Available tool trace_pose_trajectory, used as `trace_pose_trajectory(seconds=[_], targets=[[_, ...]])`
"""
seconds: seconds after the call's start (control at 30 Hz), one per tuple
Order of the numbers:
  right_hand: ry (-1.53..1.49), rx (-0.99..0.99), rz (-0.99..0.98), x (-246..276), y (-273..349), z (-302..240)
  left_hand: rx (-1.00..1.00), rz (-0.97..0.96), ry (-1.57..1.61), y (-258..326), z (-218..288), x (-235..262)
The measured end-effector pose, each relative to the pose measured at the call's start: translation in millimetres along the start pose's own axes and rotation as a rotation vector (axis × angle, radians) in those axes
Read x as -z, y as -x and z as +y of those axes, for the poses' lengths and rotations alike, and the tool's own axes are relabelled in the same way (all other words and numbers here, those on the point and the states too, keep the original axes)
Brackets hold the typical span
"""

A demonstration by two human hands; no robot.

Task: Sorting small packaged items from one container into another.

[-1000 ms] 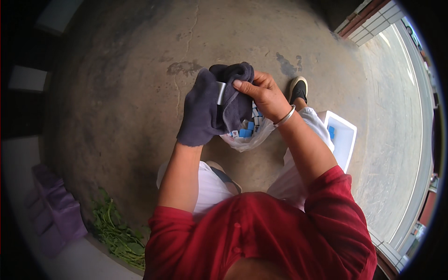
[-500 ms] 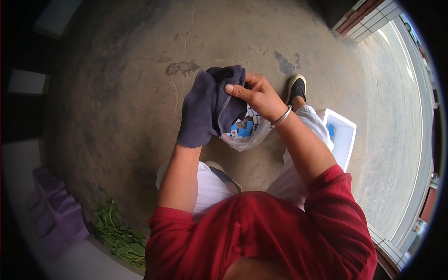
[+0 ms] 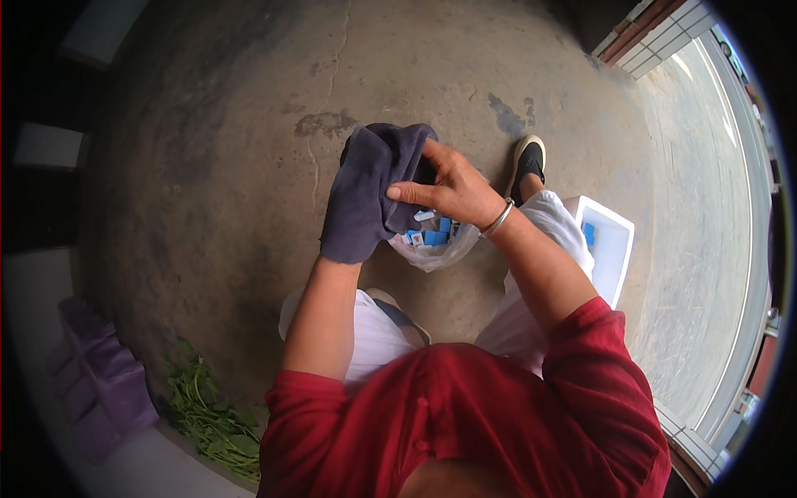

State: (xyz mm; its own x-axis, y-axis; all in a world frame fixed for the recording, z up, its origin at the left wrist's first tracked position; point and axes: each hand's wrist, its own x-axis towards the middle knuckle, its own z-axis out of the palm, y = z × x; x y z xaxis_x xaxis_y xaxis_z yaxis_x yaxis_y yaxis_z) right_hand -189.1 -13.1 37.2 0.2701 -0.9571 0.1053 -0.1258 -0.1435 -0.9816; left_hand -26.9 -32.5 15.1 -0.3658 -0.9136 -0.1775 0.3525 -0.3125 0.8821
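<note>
A dark grey-purple cloth covers my left hand down to the wrist, so its fingers are hidden. My right hand, with a silver bangle at the wrist, grips the cloth's right side. Its thumb presses on the near face, while the other fingers reach behind or into the folds. Whether anything lies inside the cloth is hidden. Below and partly behind the hands is a clear plastic bag holding several blue-and-white mahjong tiles.
To the right of my leg stands a white foam box with blue pieces inside. Leafy green stalks lie at lower left beside a purple stool-like object. My shoe rests on the concrete floor.
My right hand has moved slightly down, and its thumb has slid left and lower over the cloth. The cloth's folds have shifted around my left hand. The bag and box stay put.
</note>
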Motion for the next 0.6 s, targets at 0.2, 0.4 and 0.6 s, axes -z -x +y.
trace_pose_trajectory(seconds=[0.2,0.4,0.6], targets=[[-0.561,-0.197,-0.019,14,-4,5,-0.677,-0.131,-1.275,4,25,-20],[-0.651,-0.222,-0.007,21,-5,3,-0.793,-0.153,-1.192,5,16,-9],[-0.211,0.004,-0.016,-1,-3,11,0.031,0.111,0.097,-2,0,-2]])
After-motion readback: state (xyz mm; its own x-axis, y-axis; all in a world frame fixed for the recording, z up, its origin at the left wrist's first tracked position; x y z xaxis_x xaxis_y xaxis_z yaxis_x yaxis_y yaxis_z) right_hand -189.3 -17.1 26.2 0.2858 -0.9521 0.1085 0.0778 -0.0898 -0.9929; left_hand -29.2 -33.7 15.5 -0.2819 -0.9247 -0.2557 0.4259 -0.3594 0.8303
